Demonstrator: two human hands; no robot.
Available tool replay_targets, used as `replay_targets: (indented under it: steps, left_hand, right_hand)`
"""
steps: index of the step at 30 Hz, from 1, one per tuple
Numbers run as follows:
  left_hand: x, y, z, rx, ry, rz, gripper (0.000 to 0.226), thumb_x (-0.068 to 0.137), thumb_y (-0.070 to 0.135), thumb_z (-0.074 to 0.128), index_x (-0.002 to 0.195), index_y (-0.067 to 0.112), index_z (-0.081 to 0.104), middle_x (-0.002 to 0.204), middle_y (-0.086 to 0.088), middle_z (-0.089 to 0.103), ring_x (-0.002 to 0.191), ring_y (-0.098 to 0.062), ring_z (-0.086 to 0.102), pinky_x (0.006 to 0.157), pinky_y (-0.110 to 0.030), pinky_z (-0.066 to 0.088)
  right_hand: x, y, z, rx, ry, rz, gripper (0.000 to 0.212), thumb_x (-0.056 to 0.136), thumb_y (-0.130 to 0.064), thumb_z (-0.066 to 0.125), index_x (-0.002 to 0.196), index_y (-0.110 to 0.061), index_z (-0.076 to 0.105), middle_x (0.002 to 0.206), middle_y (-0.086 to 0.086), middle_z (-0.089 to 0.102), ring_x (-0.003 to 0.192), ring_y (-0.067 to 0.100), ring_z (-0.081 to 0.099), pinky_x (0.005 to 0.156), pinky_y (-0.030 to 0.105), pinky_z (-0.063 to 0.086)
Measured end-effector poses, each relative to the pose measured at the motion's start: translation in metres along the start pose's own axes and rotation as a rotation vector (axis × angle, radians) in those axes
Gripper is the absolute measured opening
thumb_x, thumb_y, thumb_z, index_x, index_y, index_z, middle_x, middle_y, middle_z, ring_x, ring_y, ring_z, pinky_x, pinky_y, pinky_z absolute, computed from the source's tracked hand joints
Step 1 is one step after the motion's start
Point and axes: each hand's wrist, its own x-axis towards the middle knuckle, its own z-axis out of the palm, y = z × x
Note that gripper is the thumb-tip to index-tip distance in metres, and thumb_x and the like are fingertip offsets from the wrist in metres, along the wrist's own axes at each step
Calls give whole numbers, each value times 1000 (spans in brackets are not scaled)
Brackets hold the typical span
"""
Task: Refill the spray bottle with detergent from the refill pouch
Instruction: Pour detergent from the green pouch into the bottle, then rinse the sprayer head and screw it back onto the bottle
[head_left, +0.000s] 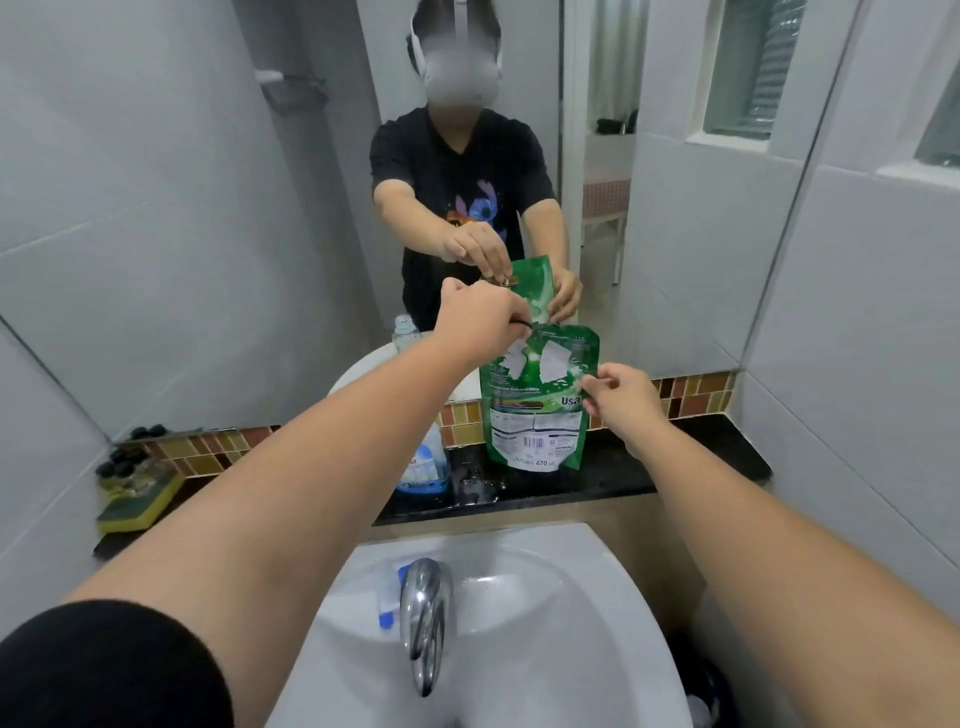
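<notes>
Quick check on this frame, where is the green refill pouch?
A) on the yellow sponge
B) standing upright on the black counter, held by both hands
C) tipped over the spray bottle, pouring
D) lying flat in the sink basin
B: the refill pouch stands upright on the black counter; the left hand is at its top corner and the right hand pinches its right edge.

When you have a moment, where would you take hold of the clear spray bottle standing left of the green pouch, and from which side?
Probably around the spray bottle's clear body, above the blue liquid, coming from the front left. It stands upright on the black ledge, its open neck visible only in the mirror. The refill pouch and left hand crowd its right; a top grasp would block pouring.
</notes>
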Motion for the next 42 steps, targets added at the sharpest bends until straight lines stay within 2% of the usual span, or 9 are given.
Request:
replay_targets:
  steps: [8, 11, 18, 21, 27, 32, 36, 38, 42]
  left_hand:
    - [-16, -7, 27, -69, -9, -57, 15, 90, 46, 64, 97, 36, 73, 86, 16, 71, 93, -13, 58, 88, -38, 24]
    - [-21, -11, 27, -93, 19, -60, 19, 89, 50, 64, 100, 38, 73, 89, 15, 72, 93, -12, 59, 86, -37, 24]
    - [-32, -24, 14, -122, 6, -77, 31, 87, 53, 64, 115, 40, 68, 105, 16, 71, 105, -11, 58, 91, -38, 24]
    - [-39, -28, 11, -141, 28, -87, 36, 87, 53, 65, 120, 40, 65, 113, 17, 69, 109, -10, 57, 91, -37, 25]
    - [-61, -46, 5, -225, 105, -151, 36, 85, 54, 66, 118, 39, 66, 114, 15, 69, 114, -13, 57, 95, -38, 26]
    - [-97, -57, 1, -410, 212, -296, 34, 84, 51, 70, 114, 37, 70, 111, 16, 71, 103, -8, 62, 99, -44, 42]
    - [-158, -73, 14, -583, 291, -486, 32, 83, 48, 72, 112, 36, 70, 104, 25, 65, 93, 5, 60, 78, -19, 46]
    - [-199, -82, 33, -663, 299, -635, 29, 83, 44, 73, 110, 35, 71, 101, 25, 67, 89, 7, 61, 74, -14, 46]
    - [-272, -94, 86, -775, 203, -919, 30, 83, 37, 76, 112, 29, 72, 93, 19, 69, 85, 2, 63, 67, -10, 46]
  right_hand:
    - [17, 28, 15, 31, -3, 12, 16, 94, -23, 61, 81, -20, 69, 74, 0, 67, 64, 13, 59, 62, 30, 46]
    - [20, 35, 15, 73, 18, 2, 2, 91, -24, 67, 92, -23, 68, 79, -3, 70, 68, 14, 64, 64, 29, 50]
    - [18, 43, 15, 74, 2, -6, 45, 85, -28, 75, 124, -26, 55, 101, 2, 69, 96, 23, 67, 89, 48, 56]
    - [13, 48, 14, 88, 5, 28, 65, 82, -27, 78, 137, -24, 45, 111, 3, 64, 103, 25, 63, 94, 49, 53]
    - [5, 52, 17, 71, 29, 59, 76, 77, -28, 83, 139, -28, 39, 123, 2, 54, 115, 23, 53, 95, 43, 48]
    - [-10, 53, 23, 120, 131, 65, 77, 77, -26, 83, 138, -30, 36, 118, -6, 53, 102, 14, 53, 80, 30, 44]
    - [-52, 73, 45, 269, 391, -114, 51, 83, -16, 70, 119, -33, 38, 100, -5, 63, 59, -3, 55, 59, 17, 44]
    - [-73, 88, 66, 221, 320, -149, 46, 84, -11, 66, 112, -35, 39, 91, -6, 62, 55, -1, 52, 57, 17, 44]
    - [-96, 102, 111, -60, -116, -141, 33, 86, -8, 65, 104, -32, 51, 91, -5, 62, 68, 2, 54, 60, 10, 40]
